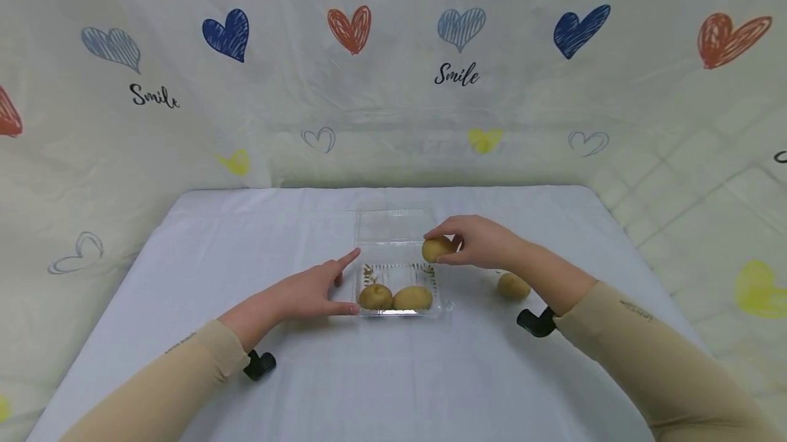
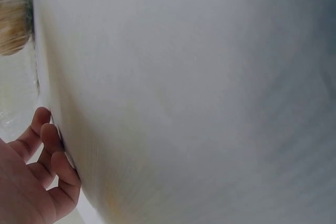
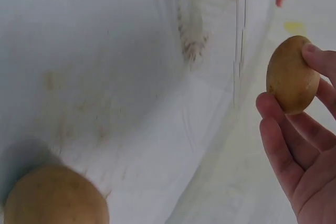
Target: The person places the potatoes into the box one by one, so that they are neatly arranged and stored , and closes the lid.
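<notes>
Between thumb and fingers, my right hand point(image 1: 482, 242) holds a potato point(image 1: 435, 249) in the air near the back right corner of a clear plastic clamshell box point(image 1: 398, 313). The box's lid point(image 1: 395, 225) is folded back, away from me. Two potatoes lie side by side in its front half, a rounder one point(image 1: 376, 297) on the left and a longer one point(image 1: 413, 298) on the right. At the box's left side is my left hand point(image 1: 310, 292), thumb and index finger extended, thumb tip by the front left corner. The right wrist view shows the held potato point(image 3: 293, 75) closely.
Another potato point(image 1: 513, 286) lies on the white tablecloth point(image 1: 393, 374) right of the box, close under my right forearm. Faint brown smudges point(image 3: 79, 106) mark the cloth near it. A curtain point(image 1: 393, 100) printed with hearts hangs behind the table.
</notes>
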Demonstrator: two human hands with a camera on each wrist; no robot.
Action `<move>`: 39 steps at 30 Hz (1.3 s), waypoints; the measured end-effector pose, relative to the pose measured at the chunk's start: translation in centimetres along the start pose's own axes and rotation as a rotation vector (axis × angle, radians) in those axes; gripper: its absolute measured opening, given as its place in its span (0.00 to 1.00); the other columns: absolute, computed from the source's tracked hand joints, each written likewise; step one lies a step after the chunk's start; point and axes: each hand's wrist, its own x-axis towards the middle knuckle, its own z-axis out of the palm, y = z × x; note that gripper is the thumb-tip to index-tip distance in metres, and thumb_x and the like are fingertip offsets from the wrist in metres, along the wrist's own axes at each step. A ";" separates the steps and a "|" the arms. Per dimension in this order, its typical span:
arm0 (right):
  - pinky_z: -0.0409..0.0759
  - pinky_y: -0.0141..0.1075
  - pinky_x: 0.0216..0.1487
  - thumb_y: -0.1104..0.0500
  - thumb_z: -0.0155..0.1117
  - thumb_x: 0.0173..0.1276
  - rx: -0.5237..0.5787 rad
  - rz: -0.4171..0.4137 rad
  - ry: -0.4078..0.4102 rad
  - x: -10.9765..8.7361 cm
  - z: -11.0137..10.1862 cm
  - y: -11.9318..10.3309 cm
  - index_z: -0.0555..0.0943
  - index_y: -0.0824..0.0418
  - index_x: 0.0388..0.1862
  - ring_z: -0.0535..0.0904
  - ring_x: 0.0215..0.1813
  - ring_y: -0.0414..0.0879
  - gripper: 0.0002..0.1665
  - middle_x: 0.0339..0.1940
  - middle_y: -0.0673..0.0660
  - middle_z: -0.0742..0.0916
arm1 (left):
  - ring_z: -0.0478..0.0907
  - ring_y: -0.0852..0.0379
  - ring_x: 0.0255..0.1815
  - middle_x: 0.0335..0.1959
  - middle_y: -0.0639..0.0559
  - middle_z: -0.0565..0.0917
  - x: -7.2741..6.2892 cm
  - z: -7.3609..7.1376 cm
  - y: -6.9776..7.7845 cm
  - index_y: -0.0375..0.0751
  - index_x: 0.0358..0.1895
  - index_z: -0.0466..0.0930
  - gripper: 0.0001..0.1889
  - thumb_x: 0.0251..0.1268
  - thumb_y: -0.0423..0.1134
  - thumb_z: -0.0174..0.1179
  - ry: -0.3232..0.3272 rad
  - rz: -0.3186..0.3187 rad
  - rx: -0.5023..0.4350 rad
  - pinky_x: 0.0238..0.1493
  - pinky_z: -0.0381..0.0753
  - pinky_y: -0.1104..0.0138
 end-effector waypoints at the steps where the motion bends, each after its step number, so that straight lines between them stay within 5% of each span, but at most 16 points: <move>1: 0.79 0.37 0.48 0.55 0.73 0.64 0.002 -0.002 -0.003 0.2 0.2 -0.3 0.83 0.50 0.60 0.82 0.45 0.41 0.25 0.53 0.46 0.84 | 0.70 0.59 0.38 0.44 0.56 0.72 0.0 0.0 0.1 0.61 0.81 0.40 0.58 0.53 0.72 0.64 0.000 0.003 -0.001 0.45 0.70 0.61; 17: 0.78 0.37 0.50 0.52 0.74 0.63 -0.073 0.053 -0.051 3.5 3.7 -4.0 0.84 0.50 0.59 0.81 0.47 0.42 0.24 0.54 0.49 0.85 | 0.71 0.59 0.40 0.44 0.56 0.72 -0.1 -0.1 0.2 0.62 0.81 0.40 0.58 0.52 0.72 0.64 0.000 0.000 -0.011 0.46 0.71 0.61; 27: 0.75 0.41 0.58 0.51 0.73 0.64 -0.198 0.077 -0.133 4.9 5.8 -4.5 0.84 0.50 0.58 0.79 0.55 0.44 0.23 0.53 0.47 0.85 | 0.71 0.60 0.39 0.44 0.57 0.72 0.0 0.0 0.0 0.63 0.81 0.40 0.57 0.52 0.72 0.64 0.007 0.005 -0.007 0.45 0.71 0.61; 39: 0.74 0.41 0.59 0.51 0.71 0.66 -0.208 0.081 -0.186 4.9 6.2 -4.7 0.82 0.52 0.61 0.78 0.57 0.45 0.24 0.55 0.49 0.84 | 0.71 0.59 0.40 0.43 0.57 0.72 0.1 0.1 0.0 0.63 0.81 0.40 0.57 0.52 0.73 0.63 0.005 -0.003 0.000 0.46 0.71 0.61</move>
